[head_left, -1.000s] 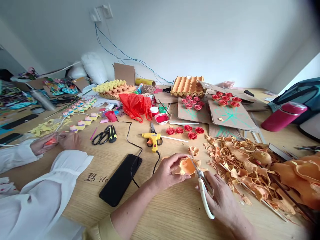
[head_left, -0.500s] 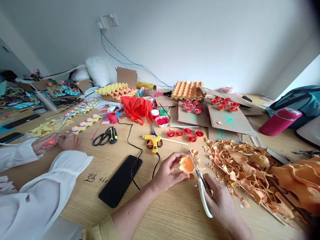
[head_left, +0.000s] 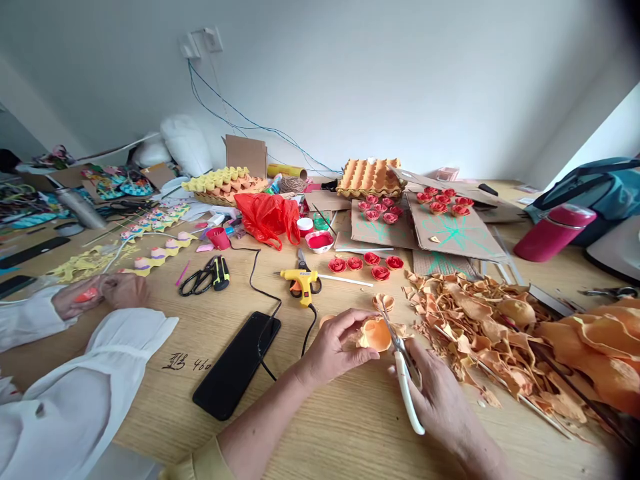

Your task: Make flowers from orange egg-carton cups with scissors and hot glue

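Note:
An orange egg-carton cup (head_left: pixel 376 335) is pinched between the thumb and fingers of my left hand (head_left: pixel 341 345), its hollow facing up toward me. My right hand (head_left: pixel 434 387) grips white-handled scissors (head_left: pixel 406 387), and their blades point up past the cup's right edge. Just beyond the blades lies an orange paper-pulp flower (head_left: pixel 384 303). Whether the blades touch the cup, I cannot tell. Several red painted flowers (head_left: pixel 371 259) rest farther back on the table.
Orange scraps (head_left: pixel 475 327) heap up on the right. A yellow glue gun (head_left: pixel 302 285) and a black phone (head_left: pixel 237 365) lie left of my hands. Painted flowers sit on cardboard (head_left: pixel 455 230) behind. At far left, another person's hands (head_left: pixel 107 291) hold something orange-red.
The view has shifted slightly to the right. My left hand has turned the cup a little, and an orange piece now shows behind that hand. The scissors stay beside the cup.

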`<state>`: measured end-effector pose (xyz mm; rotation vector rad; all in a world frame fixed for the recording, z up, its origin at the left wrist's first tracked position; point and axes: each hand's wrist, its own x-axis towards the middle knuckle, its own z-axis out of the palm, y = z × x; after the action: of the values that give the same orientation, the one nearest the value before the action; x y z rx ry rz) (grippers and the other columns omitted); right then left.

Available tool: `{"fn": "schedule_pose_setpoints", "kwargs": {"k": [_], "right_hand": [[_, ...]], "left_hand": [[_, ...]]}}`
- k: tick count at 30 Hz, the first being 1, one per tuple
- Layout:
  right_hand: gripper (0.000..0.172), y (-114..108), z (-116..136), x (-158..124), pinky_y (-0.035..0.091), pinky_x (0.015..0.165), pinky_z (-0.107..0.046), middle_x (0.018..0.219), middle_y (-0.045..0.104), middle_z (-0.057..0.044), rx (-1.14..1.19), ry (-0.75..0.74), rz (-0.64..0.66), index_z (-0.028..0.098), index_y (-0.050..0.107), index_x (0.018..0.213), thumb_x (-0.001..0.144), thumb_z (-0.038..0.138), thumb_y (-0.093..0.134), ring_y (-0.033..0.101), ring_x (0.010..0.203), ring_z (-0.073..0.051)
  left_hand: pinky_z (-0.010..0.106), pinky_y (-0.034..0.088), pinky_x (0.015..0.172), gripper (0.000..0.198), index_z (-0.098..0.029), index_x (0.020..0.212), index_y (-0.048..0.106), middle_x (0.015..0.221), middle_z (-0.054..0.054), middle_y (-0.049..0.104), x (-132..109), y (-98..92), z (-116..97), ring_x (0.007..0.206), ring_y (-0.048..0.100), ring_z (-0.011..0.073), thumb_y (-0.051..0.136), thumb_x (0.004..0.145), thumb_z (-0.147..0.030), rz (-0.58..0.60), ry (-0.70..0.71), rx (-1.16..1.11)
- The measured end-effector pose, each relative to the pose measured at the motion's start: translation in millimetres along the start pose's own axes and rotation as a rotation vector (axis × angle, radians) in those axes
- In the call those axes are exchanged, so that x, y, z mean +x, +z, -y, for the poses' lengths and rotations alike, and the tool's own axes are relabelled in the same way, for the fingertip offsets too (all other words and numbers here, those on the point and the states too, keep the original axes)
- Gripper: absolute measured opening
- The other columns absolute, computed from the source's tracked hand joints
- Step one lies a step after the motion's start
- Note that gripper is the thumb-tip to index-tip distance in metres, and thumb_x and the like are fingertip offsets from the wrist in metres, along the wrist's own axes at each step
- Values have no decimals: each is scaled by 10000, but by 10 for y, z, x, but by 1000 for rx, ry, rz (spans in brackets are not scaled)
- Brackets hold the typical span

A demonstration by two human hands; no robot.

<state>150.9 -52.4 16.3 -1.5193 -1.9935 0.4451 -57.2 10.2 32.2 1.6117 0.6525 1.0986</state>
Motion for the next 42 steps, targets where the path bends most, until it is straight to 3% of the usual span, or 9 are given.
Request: {"fn": "schedule_pose_setpoints", "kwargs": {"k": [5,12,17,24,30,34,42], "right_hand": [[268,-26,79,3,426,551,-287,656,560,24,39,7,-13,259,422,777,992,411,471,533,570,-174],[298,-14,109,4,394,541,-282,637,516,32,110,43,-5,256,432,777,1008,442,439,497,564,-168],[322,-18,100,3,400,580,-285,692,516,21,270,91,68,240,460,800,1006,485,421,494,622,-168],[392,-26,113,-5,426,599,-283,728,521,12,503,91,165,226,498,809,1001,551,394,482,656,-165],[250,-22,87,19,483,665,-327,807,637,-25,291,70,88,235,504,868,969,464,488,601,737,-215],[196,-48,69,35,485,655,-343,773,643,-22,143,32,31,240,506,845,938,410,533,606,683,-213],[219,-60,62,23,465,619,-329,716,613,-13,56,-12,12,242,474,801,947,395,534,593,651,-209]], "left_hand": [[308,546,957,591,-174,1287,657,1195,128,683,-5,9,-4,1126,656,251,813,790,-454,6,-97,-141],[311,546,915,563,-194,1282,625,1214,114,674,13,16,14,1031,686,222,792,813,-457,-1,-105,-266],[292,535,898,514,-184,1187,636,1167,99,689,18,6,24,1051,673,218,816,788,-455,-63,-123,-302],[255,536,792,508,-202,1194,626,1099,67,711,12,6,34,950,682,181,806,798,-464,-46,-166,-420],[270,543,815,512,-189,1212,635,1110,90,715,5,-3,11,967,692,196,789,813,-472,-56,-169,-363],[309,525,934,469,-182,1196,648,1165,106,710,32,-40,-49,1125,671,239,787,826,-436,2,-109,-292],[310,529,931,430,-178,1179,651,1125,102,725,47,-67,-102,1094,690,231,784,836,-400,46,-122,-298]]}}
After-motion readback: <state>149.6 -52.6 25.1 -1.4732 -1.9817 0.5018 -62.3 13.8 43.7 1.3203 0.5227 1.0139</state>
